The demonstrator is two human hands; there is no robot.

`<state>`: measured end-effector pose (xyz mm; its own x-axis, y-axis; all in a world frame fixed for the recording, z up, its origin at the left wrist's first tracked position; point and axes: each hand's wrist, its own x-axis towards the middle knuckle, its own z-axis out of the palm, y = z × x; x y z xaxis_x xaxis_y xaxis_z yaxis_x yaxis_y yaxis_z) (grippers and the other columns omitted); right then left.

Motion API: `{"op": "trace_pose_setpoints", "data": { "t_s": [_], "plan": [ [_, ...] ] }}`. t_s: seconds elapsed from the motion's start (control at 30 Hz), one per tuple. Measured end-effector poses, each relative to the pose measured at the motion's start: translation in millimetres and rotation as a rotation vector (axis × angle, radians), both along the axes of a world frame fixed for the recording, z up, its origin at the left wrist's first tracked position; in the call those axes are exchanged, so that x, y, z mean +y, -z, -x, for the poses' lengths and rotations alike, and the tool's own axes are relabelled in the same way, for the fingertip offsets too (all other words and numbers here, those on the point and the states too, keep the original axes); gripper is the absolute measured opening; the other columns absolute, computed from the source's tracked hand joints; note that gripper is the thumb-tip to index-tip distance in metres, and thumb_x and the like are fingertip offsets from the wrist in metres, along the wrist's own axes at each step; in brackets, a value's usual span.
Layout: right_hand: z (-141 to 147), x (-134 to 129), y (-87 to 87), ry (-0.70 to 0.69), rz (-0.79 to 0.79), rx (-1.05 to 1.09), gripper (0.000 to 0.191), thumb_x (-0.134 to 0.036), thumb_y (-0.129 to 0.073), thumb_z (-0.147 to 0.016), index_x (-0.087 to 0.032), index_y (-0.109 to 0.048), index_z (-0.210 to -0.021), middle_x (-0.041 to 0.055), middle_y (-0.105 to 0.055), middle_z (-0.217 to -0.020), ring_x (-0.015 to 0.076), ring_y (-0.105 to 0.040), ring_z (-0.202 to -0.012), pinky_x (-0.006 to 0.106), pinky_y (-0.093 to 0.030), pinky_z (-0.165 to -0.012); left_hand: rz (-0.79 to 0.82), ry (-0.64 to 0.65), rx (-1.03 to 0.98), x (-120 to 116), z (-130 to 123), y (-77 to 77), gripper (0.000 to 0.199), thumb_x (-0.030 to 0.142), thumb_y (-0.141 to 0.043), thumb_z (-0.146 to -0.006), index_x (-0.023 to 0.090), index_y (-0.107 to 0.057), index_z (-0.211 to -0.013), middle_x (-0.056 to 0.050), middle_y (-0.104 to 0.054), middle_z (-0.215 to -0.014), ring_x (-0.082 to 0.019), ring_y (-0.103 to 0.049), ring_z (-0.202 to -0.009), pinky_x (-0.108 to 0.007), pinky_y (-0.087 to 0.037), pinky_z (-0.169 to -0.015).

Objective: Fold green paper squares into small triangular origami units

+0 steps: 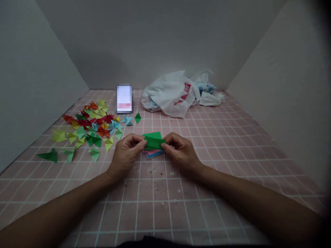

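A folded sheet of green origami paper (154, 142) is stretched between my two hands. My left hand (130, 148) pinches its left end between thumb and forefinger. At the right end, my right hand (178, 146) grips it the same way. Under and behind the folded sheet lies a small stack of coloured paper squares (154, 154); its top shows green, with pink and blue edges nearer me. The folded sheet partly hides this stack.
Many folded paper cranes (95, 120) in red, orange, yellow, green and blue lie at the left. Behind them stands a lit phone (124, 99). A white plastic bag (170, 91) rests near the back wall. Small scraps (172, 173) dot the pink checked cloth (219, 206).
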<state>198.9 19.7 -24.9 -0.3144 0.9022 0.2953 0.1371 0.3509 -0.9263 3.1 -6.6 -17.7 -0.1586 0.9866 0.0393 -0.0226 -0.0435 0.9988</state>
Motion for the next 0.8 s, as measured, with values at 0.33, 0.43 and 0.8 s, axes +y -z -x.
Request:
{"op": "trace_pose_setpoints", "data": {
  "t_s": [0.33, 0.43, 0.8],
  "plan": [
    [3.1, -1.8, -0.5, 0.001, 0.087, 0.069, 0.02, -0.024, -0.065, -0.084, -0.019, -0.053, -0.07, -0.0018, -0.052, -0.072, 0.0127, -0.047, -0.068, 0.03, -0.036, -0.063, -0.033, -0.012, 0.006, -0.8, -0.7, -0.1, 0.017, 0.027, -0.078, -0.073, 0.017, -0.064, -0.07, 0.0, -0.066, -0.078, -0.012, -0.06, -0.071, -0.026, -0.048, -0.068],
    [4.0, -2.1, -1.5, 0.007, 0.111, 0.083, 0.02, -0.025, -0.066, -0.082, -0.02, -0.052, -0.069, -0.0018, -0.052, -0.072, 0.0127, -0.047, -0.067, 0.03, -0.036, -0.063, -0.046, -0.032, -0.012, -0.4, -1.4, 0.1, 0.021, 0.026, -0.081, -0.07, 0.017, -0.062, -0.07, 0.0, -0.067, -0.081, -0.012, -0.061, -0.072, -0.026, -0.05, -0.069],
    [4.6, -0.4, 1.9, 0.009, 0.156, 0.185, 0.019, -0.026, -0.072, -0.078, -0.021, -0.054, -0.075, -0.0031, -0.053, -0.073, 0.0125, -0.049, -0.067, 0.029, -0.039, -0.063, -0.092, -0.045, -0.024, -0.9, -1.1, 0.4, 0.021, 0.022, -0.082, -0.07, 0.018, -0.063, -0.08, 0.002, -0.065, -0.079, -0.011, -0.061, -0.071, -0.022, -0.051, -0.066]
  ]
}}
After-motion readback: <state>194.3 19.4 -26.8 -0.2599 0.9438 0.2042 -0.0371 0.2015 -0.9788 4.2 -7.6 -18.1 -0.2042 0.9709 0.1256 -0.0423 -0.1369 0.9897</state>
